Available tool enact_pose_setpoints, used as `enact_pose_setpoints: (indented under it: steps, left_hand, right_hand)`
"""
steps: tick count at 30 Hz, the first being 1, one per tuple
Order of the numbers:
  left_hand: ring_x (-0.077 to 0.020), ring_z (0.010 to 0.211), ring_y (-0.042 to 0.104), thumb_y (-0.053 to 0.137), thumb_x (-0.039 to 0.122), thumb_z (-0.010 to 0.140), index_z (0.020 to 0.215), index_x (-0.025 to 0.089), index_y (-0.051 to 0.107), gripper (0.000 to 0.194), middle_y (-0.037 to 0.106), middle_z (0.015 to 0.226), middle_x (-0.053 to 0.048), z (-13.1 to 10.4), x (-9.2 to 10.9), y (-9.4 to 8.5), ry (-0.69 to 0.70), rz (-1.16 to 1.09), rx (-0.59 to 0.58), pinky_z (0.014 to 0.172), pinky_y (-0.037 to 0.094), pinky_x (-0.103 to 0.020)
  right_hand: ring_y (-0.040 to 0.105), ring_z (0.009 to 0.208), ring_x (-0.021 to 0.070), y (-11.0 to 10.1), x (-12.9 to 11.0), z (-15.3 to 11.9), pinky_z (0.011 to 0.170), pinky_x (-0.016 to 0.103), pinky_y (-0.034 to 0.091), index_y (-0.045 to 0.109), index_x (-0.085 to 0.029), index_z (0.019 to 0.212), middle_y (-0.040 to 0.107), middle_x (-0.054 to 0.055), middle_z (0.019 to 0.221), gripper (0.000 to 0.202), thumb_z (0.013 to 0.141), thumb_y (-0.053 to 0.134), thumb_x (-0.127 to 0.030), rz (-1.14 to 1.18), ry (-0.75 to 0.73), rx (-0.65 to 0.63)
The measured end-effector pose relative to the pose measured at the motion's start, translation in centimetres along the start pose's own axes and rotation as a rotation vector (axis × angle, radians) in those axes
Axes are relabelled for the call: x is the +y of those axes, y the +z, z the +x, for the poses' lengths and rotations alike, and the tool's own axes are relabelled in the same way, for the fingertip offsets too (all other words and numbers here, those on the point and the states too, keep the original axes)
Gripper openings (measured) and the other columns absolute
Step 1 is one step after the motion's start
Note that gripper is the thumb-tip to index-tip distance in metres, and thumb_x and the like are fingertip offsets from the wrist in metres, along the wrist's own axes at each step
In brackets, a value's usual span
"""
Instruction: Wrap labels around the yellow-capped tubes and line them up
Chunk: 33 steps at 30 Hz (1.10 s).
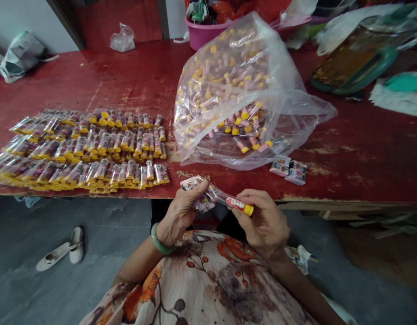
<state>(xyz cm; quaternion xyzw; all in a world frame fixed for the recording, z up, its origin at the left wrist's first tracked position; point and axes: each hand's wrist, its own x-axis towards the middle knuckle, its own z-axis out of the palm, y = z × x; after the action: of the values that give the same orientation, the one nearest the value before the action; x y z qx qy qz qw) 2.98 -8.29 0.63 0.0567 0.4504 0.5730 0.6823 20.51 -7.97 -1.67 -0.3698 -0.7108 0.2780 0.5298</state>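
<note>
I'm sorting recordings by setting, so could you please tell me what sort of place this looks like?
Probably a small workshop or home workroom: stacked rows of yellow-capped tubes lie on a worn red table, a clear bag beside them holds many more, and pale shoes sit on the floor.

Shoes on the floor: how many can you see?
2: one white shoe on the floor at the picture's left, the other shoe just right of it. More could be hidden under the table.
</note>
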Motion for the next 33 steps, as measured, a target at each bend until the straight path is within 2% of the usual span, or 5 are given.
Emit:
enact_pose_setpoints:
  steps: [3,9,16,22,33]
  left_hand:
    - [-0.0112,0.057,0.059,0.089,0.031,0.058,0.076,0.014,0.063,0.036,0.063,0.068,0.001,-0.2,-0.2,-0.2,0.048,0.005,-0.016,0.056,0.052,-0.025]
    - [-0.0097,0.061,0.06,0.089,0.028,0.058,0.078,0.013,0.066,0.035,0.065,0.072,0.001,-0.3,-0.6,-0.7,0.131,0.012,0.007,0.059,0.051,-0.022]
    - [-0.0116,0.063,0.061,0.091,0.026,0.054,0.08,0.012,0.067,0.038,0.068,0.074,-0.001,-0.2,0.0,-1.1,0.079,-0.046,-0.051,0.065,0.052,-0.025]
    - [-0.0136,0.064,0.064,0.09,0.024,0.057,0.085,0.012,0.07,0.036,0.07,0.077,-0.003,-0.6,-1.0,-1.1,-0.027,-0.011,-0.15,0.063,0.054,-0.026]
    - [-0.0123,0.061,0.063,0.091,0.028,0.054,0.081,0.013,0.07,0.038,0.069,0.075,-0.002,-1.1,-1.5,-0.5,-0.012,0.046,-0.145,0.062,0.055,-0.026]
  right_hand:
    - [0.067,0.084,0.0204,0.8,0.1,-0.8,0.073,0.036,0.058,0.058,-0.023,0.107,0.066,0.006,0.095,0.033,0.078,0.071,-0.015,-0.168,-0.162,0.04]
    - [0.068,0.083,0.0187,2.4,0.3,-0.6,0.07,0.032,0.059,0.056,-0.022,0.111,0.067,0.006,0.096,0.041,0.075,0.076,-0.015,-0.156,-0.251,0.065]
    - [0.064,0.098,0.0202,1.5,0.1,0.7,0.08,0.035,0.057,0.059,-0.021,0.119,0.062,0.011,0.114,0.034,0.086,0.059,-0.013,0.024,-0.138,-0.268]
    - [0.065,0.09,0.0195,2.1,-0.6,0.7,0.072,0.033,0.057,0.063,-0.021,0.113,0.065,0.009,0.105,0.04,0.078,0.062,-0.003,-0.013,-0.154,-0.04]
    - [0.067,0.079,0.0161,2.8,-1.4,1.0,0.063,0.028,0.056,0.07,-0.02,0.096,0.069,0.007,0.095,0.032,0.075,0.063,0.004,-0.037,-0.213,0.104]
